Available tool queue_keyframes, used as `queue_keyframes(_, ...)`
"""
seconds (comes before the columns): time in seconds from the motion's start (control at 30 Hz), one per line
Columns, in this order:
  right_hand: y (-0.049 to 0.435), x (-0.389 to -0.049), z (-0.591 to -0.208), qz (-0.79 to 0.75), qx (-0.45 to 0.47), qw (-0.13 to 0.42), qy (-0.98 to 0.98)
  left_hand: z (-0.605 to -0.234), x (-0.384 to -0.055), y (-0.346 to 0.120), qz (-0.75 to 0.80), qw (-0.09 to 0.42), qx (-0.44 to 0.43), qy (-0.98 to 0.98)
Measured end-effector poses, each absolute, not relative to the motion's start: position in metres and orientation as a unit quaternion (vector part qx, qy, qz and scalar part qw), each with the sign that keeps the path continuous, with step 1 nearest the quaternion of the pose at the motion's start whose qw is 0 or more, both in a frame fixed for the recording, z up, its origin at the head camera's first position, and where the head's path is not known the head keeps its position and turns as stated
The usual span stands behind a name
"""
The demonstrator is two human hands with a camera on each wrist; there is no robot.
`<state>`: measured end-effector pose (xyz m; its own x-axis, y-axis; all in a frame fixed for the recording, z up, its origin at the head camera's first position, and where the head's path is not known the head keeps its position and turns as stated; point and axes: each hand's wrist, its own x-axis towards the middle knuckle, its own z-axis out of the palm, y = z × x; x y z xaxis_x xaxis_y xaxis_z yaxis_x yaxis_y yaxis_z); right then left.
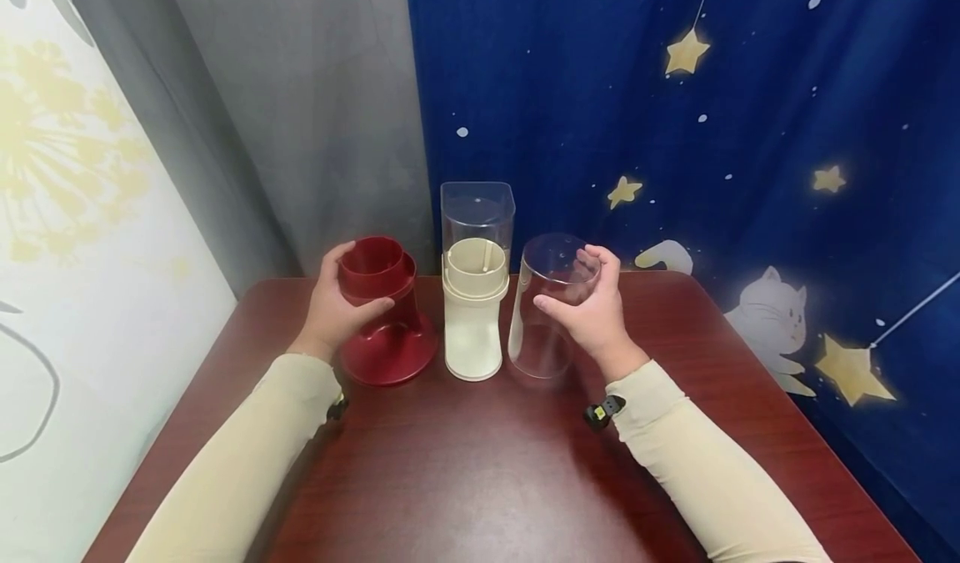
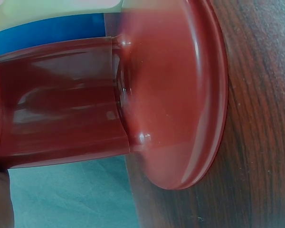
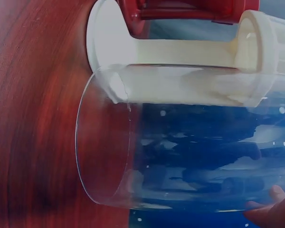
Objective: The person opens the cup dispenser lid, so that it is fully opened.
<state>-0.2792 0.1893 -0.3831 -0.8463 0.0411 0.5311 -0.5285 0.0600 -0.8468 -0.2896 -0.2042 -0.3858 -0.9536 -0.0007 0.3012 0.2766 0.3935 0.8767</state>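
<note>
On the left of the table stands a red plastic base [image 1: 388,359] with a wide round foot and a ring-shaped collar on top. My left hand [image 1: 335,317] grips its upper part, thumb in front and fingers round the far side. In the left wrist view the red column [image 2: 61,99] and foot fill most of the picture. To the right, a clear open-topped cylinder [image 1: 536,342] is held near its rim by my right hand [image 1: 600,321]. My right fingertips [image 3: 275,209] show against the clear wall in the right wrist view.
Between the hands stands a cream base [image 1: 472,338] of similar shape, with a clear squarish container [image 1: 477,200] rising behind its collar. All are near the far edge of the dark red wooden table [image 1: 465,480]. Grey and blue curtains [image 1: 540,87] hang behind; a pale patterned surface is at left.
</note>
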Motion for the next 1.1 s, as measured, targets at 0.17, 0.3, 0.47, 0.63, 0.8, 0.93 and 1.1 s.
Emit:
queue_keyframes(0.17, 0.190, -0.286, -0.391, 0.634, 0.132, 0.222, -0.729, -0.393, -0.296, -0.206, -0.544, 0.126, -0.080, -0.825)
queue_keyframes(0.3, 0.189, -0.291, -0.394, 0.618, 0.103, 0.225, -0.747, -0.399, -0.302, -0.209, -0.544, 0.127, -0.080, -0.825)
queue_keyframes(0.47, 0.187, -0.297, -0.396, 0.615, 0.091, 0.235, -0.747, -0.401, -0.303, -0.210, -0.544, 0.127, -0.077, -0.826)
queue_keyframes(0.63, 0.185, -0.302, -0.401, 0.598, 0.089, 0.256, -0.754, -0.395, -0.299, -0.209, -0.547, 0.128, -0.082, -0.823)
queue_keyframes(0.8, 0.184, -0.304, -0.404, 0.585, 0.084, 0.264, -0.762, -0.390, -0.295, -0.206, -0.548, 0.127, -0.084, -0.823)
queue_keyframes(0.93, 0.185, -0.304, -0.404, 0.580, 0.076, 0.262, -0.768, -0.391, -0.295, -0.206, -0.548, 0.126, -0.084, -0.823)
queue_keyframes(1.1, 0.186, -0.305, -0.408, 0.576, 0.072, 0.258, -0.772, -0.390, -0.294, -0.206, -0.547, 0.127, -0.085, -0.823)
